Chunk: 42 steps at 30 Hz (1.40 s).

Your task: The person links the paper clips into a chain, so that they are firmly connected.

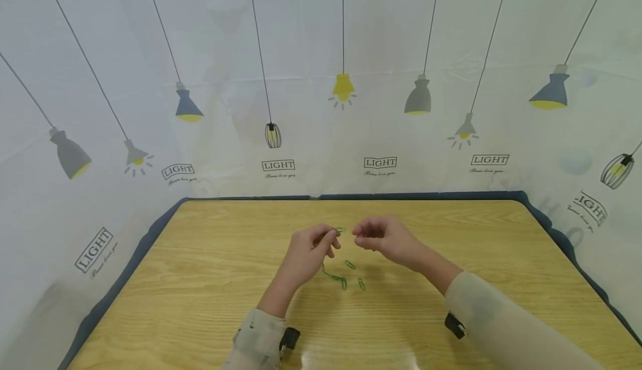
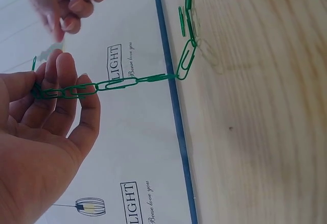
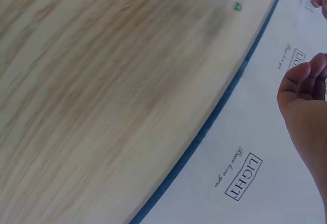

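Over the surface [image 1: 200,281], the left hand [image 1: 307,252] pinches a partly hidden paperclip chain [image 2: 116,84]; right hand [image 1: 393,241] empty, fingers loosely bent.

The counter [image 1: 200,281] shows a yellowish wood grain. A dark blue band [image 1: 376,196] lines its far and side edges. Beyond the counter and along both its sides stands a whitish sheet [image 1: 306,30], printed with hanging lamps [image 1: 343,86] and, closer to the counter, boxed "LIGHT" labels [image 1: 380,162].
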Each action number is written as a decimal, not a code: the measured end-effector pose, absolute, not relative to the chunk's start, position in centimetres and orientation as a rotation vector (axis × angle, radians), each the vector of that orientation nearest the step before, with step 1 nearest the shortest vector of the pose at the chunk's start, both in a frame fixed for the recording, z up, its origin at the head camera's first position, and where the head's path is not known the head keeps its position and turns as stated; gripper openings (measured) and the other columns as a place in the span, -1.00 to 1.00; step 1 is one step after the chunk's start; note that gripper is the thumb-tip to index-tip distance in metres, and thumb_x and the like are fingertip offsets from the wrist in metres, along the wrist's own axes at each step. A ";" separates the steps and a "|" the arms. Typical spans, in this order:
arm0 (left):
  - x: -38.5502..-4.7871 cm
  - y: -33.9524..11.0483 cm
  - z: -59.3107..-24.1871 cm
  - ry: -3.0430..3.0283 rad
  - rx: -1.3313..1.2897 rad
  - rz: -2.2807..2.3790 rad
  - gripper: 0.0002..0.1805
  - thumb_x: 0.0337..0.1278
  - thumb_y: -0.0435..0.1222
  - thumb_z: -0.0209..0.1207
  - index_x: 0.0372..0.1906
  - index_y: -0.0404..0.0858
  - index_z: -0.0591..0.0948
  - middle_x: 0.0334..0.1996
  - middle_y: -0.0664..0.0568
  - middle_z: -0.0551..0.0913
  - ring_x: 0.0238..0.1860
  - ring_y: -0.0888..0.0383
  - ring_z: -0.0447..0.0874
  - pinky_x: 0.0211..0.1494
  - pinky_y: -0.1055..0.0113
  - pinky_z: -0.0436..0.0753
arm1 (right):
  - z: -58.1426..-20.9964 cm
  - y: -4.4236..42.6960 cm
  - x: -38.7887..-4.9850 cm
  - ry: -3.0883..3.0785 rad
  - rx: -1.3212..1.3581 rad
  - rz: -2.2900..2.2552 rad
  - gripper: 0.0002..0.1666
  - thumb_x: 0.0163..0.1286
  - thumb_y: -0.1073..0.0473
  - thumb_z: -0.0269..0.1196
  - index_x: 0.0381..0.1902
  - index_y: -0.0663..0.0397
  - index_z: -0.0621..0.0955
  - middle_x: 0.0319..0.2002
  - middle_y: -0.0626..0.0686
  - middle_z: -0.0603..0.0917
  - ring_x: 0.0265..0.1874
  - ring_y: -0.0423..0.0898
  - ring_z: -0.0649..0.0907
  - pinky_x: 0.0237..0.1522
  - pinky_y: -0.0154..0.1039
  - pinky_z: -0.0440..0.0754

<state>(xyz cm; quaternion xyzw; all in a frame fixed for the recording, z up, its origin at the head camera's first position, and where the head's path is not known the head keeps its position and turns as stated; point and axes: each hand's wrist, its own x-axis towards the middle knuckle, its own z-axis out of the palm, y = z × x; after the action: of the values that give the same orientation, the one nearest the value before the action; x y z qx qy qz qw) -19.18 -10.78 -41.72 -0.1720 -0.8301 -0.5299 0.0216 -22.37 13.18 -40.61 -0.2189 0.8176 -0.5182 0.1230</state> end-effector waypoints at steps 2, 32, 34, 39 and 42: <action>-19.2 -10.8 -41.7 -2.576 -0.526 -1.642 -0.71 0.69 -0.18 0.06 0.06 -0.21 0.74 -0.21 -0.11 0.82 -0.24 -0.21 0.75 -0.43 0.45 0.50 | -41.2 13.3 -22.4 2.399 -0.666 -1.450 -0.73 0.56 0.16 0.33 0.09 0.20 0.69 -0.07 0.14 0.74 -0.14 -0.04 0.65 -0.04 -0.07 0.72; -19.1 -10.8 -42.2 -2.594 -0.540 -1.634 -0.72 0.69 -0.19 0.06 0.06 -0.22 0.74 -0.22 -0.09 0.82 -0.26 -0.14 0.76 -0.46 0.43 0.51 | -46.1 13.9 -21.7 2.353 -0.814 -1.037 -0.87 0.43 0.23 0.44 -0.10 0.08 0.73 -0.27 -0.06 0.66 -0.27 -0.17 0.56 -0.23 -0.35 0.56; -19.1 -10.8 -42.2 -2.599 -0.545 -1.629 -0.72 0.69 -0.19 0.06 0.07 -0.21 0.74 -0.21 -0.09 0.82 -0.25 -0.16 0.75 -0.47 0.43 0.50 | -46.1 13.9 -21.6 2.366 -0.816 -1.032 -0.88 0.44 0.22 0.44 -0.12 0.08 0.72 -0.26 -0.06 0.67 -0.27 -0.18 0.57 -0.23 -0.35 0.57; -19.1 -10.7 -42.4 -2.609 -0.567 -1.619 -0.70 0.70 -0.16 0.05 0.09 -0.18 0.74 -0.21 -0.03 0.81 -0.26 -0.12 0.75 -0.49 0.43 0.49 | -46.1 13.9 -21.4 2.386 -0.823 -1.022 -0.88 0.42 0.23 0.45 -0.16 0.06 0.70 -0.25 -0.06 0.70 -0.28 -0.19 0.59 -0.23 -0.34 0.59; -19.0 -10.8 -42.4 -2.611 -0.565 -1.623 -0.71 0.70 -0.17 0.05 0.10 -0.18 0.74 -0.21 -0.03 0.82 -0.26 -0.07 0.76 -0.49 0.44 0.48 | -46.1 13.9 -21.4 2.392 -0.824 -1.018 -0.88 0.40 0.24 0.46 -0.18 0.04 0.70 -0.25 -0.07 0.71 -0.28 -0.19 0.61 -0.23 -0.33 0.61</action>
<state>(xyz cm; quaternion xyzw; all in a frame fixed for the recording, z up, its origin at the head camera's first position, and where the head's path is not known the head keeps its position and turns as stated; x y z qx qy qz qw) -18.99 -10.79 -42.37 -0.1807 -0.8353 -0.5192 0.0079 -21.43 13.92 -46.10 -0.2958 0.8584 -0.3652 0.2056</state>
